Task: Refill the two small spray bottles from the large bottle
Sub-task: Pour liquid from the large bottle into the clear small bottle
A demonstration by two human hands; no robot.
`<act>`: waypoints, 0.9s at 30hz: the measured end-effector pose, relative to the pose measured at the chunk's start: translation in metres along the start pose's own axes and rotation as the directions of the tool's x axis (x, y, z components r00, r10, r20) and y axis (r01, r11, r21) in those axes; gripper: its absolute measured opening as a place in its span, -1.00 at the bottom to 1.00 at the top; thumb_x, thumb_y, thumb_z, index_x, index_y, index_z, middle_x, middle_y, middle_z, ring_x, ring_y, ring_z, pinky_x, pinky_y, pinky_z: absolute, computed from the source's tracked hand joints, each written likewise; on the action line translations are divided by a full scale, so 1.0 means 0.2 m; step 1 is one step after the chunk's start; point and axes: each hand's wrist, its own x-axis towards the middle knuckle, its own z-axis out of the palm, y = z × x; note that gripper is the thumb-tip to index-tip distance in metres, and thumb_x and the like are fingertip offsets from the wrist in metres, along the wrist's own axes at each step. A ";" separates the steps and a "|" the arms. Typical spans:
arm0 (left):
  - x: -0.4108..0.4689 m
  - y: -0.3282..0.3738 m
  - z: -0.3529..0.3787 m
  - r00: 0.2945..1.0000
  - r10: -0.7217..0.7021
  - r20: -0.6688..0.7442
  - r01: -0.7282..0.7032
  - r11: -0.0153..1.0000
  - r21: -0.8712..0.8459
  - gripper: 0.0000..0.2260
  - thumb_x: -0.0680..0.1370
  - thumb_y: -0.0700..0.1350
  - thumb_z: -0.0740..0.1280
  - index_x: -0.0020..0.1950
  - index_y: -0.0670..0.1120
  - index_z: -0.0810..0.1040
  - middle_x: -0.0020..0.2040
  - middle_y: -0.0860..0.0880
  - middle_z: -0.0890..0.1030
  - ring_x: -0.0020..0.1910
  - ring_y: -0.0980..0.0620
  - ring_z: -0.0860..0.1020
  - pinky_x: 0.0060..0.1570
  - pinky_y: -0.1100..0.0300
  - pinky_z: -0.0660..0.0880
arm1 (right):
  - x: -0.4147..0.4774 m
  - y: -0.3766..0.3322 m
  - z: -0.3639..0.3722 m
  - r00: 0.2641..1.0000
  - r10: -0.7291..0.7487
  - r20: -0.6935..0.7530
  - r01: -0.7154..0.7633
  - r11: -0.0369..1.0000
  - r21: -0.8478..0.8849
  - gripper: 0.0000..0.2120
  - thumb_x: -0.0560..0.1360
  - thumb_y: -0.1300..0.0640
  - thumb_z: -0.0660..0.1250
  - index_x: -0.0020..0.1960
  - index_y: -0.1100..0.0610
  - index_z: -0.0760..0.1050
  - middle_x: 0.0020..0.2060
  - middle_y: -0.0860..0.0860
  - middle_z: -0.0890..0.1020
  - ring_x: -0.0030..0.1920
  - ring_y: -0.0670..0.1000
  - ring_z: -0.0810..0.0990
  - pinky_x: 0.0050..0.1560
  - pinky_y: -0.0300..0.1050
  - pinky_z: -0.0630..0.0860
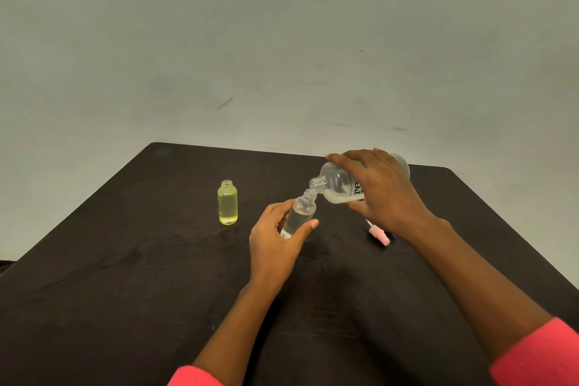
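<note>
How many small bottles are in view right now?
2. The yellow bottle stands uncapped on the table's left; the clear bottle is tilted in the left hand. None seems hidden.

Yellow bottle point(227, 203) (standing alone) leaves surrounding table point(125, 276) free.

The large bottle point(340, 183), right of the frame's centre, carries a white label with big dark letters "re"; the small print beside them is too blurred to read.
</note>
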 end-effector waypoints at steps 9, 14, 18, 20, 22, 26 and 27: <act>0.00 0.01 0.00 1.000 0.012 -0.001 -0.012 1.000 0.011 -0.64 0.37 -0.07 0.55 0.08 0.19 0.55 0.03 0.14 0.61 0.04 0.16 0.59 0.05 0.08 0.57 | 0.00 0.00 0.00 1.000 -0.002 0.000 0.002 1.000 -0.003 -0.24 0.16 0.19 0.58 0.33 0.05 0.43 0.09 0.09 0.59 0.09 0.17 0.55 0.19 0.12 0.39; 0.00 0.01 0.00 1.000 0.007 -0.001 -0.007 1.000 0.010 -0.65 0.37 -0.07 0.55 0.10 0.12 0.57 0.03 0.14 0.62 0.04 0.16 0.59 0.05 0.08 0.57 | -0.01 0.00 0.01 1.000 0.001 0.010 -0.001 1.000 -0.006 -0.23 0.16 0.19 0.58 0.33 0.05 0.42 0.10 0.09 0.58 0.10 0.16 0.55 0.21 0.12 0.38; 0.00 0.01 0.00 1.000 0.010 0.003 -0.010 1.000 0.014 -0.65 0.38 -0.07 0.54 0.12 0.11 0.57 0.03 0.14 0.61 0.04 0.17 0.59 0.04 0.10 0.57 | -0.01 0.00 0.01 1.000 0.002 0.012 -0.002 1.000 -0.015 -0.23 0.16 0.18 0.59 0.33 0.05 0.42 0.10 0.09 0.58 0.09 0.16 0.55 0.18 0.12 0.40; 0.00 0.01 0.00 1.000 0.010 0.007 -0.010 1.000 0.018 -0.65 0.38 -0.07 0.54 0.12 0.11 0.57 0.03 0.14 0.61 0.04 0.17 0.59 0.05 0.10 0.57 | -0.01 0.00 0.01 1.000 0.004 0.010 -0.004 1.000 -0.015 -0.23 0.16 0.18 0.59 0.33 0.05 0.42 0.10 0.09 0.58 0.09 0.16 0.55 0.18 0.11 0.40; 0.00 0.01 -0.01 1.000 0.007 0.007 -0.007 1.000 0.021 -0.65 0.38 -0.06 0.54 0.12 0.11 0.57 0.03 0.14 0.61 0.04 0.17 0.59 0.04 0.09 0.58 | -0.01 0.01 0.01 1.000 0.009 0.008 -0.009 1.000 -0.012 -0.23 0.17 0.18 0.58 0.34 0.04 0.42 0.10 0.09 0.58 0.10 0.16 0.54 0.19 0.11 0.40; 0.00 0.01 0.00 1.000 0.004 0.003 -0.004 1.000 0.013 -0.65 0.38 -0.07 0.54 0.11 0.12 0.57 0.02 0.13 0.61 0.03 0.16 0.59 0.05 0.08 0.57 | -0.02 0.01 0.02 1.000 0.016 0.011 -0.016 1.000 -0.006 -0.24 0.18 0.15 0.58 0.34 0.03 0.42 0.10 0.08 0.58 0.09 0.14 0.55 0.17 0.08 0.40; 0.00 0.01 0.00 1.000 0.003 0.002 -0.003 1.000 0.009 -0.66 0.38 -0.08 0.54 0.10 0.13 0.57 0.03 0.13 0.62 0.03 0.16 0.59 0.05 0.07 0.57 | -0.02 0.01 0.02 1.000 0.018 0.010 -0.018 1.000 -0.005 -0.24 0.18 0.14 0.59 0.33 0.03 0.42 0.10 0.08 0.59 0.09 0.14 0.55 0.15 0.07 0.41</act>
